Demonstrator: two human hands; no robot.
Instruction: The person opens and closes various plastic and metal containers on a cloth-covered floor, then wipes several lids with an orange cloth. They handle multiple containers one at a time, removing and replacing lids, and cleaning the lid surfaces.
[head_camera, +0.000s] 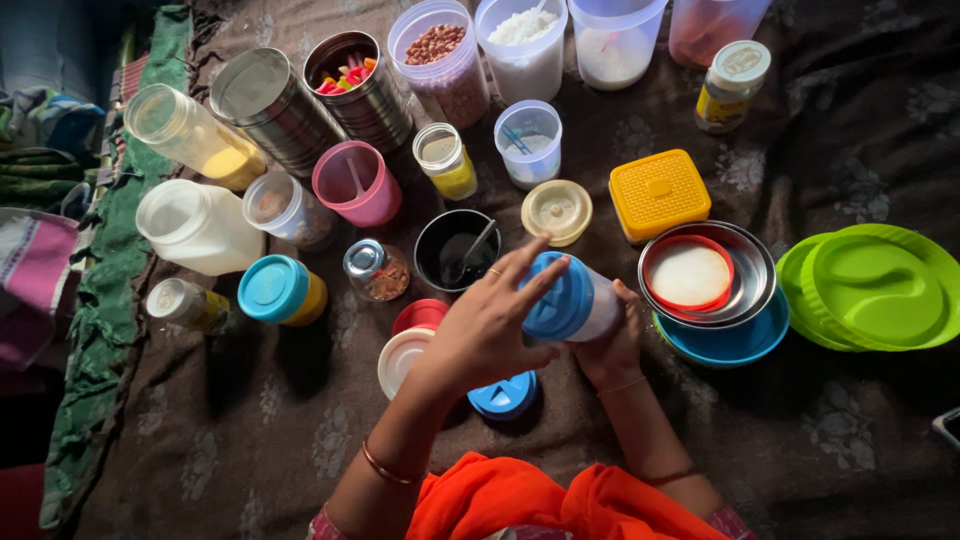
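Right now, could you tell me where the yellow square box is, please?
In the head view, the yellow box sits right of centre on the dark cloth, between the cream round lid on its left and the steel bowl just below it.

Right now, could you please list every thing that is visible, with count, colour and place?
blue-lidded jar: 1, white with blue lid, centre, held in both hands
steel tins: 2, silver, upper left
clear tubs: 4, clear, top edge
yellow box: 1, yellow, right of centre
steel bowl: 1, silver, holds a red-rimmed lid, on a blue plate
green plates: stacked, green, far right
pink cup: 1, pink, left of centre
black cup: 1, black with spoon, centre
loose blue lid: 1, blue, below the jar
cloth: 1, dark brown, under everything
left hand: on the jar's lid
right hand: around the jar's body
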